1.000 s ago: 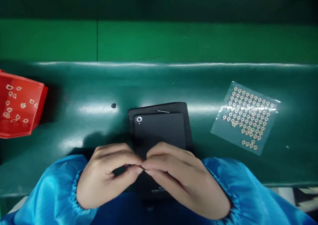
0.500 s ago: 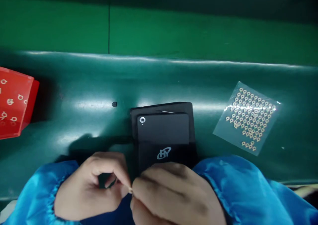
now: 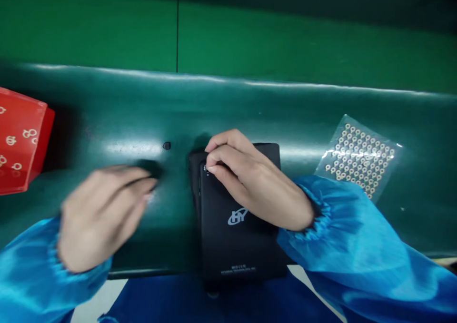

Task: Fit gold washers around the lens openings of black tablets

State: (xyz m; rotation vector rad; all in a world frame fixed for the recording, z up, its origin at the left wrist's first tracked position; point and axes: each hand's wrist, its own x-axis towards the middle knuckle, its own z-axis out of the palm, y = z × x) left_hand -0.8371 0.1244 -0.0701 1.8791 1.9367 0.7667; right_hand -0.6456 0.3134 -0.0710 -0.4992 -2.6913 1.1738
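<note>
A black tablet [image 3: 228,247] lies back up on another dark tablet or panel [image 3: 269,152], its round camera lens near the upper left corner. My right hand [image 3: 250,175] reaches over it, fingertips pinched together right at that lens. Whatever they hold there, if anything, is too small or hidden to name. Off to the left, my left hand [image 3: 103,213] hovers above the green mat, smeared a little by motion. Its fingers are drawn together, and their contents cannot be made out.
A red bin [image 3: 21,147] with pale rings stuck on its face stands at the left edge. On the right lies a clear sheet [image 3: 330,161] bearing rows of small ring stickers [image 3: 364,154], partly behind my sleeve. A small black piece [image 3: 166,145] rests on the green mat [image 3: 107,104].
My hands, together around a small pale ring before the tablet's lower half, have parted. The right has moved up to the lens; the left has moved up and left. More of the tablet shows.
</note>
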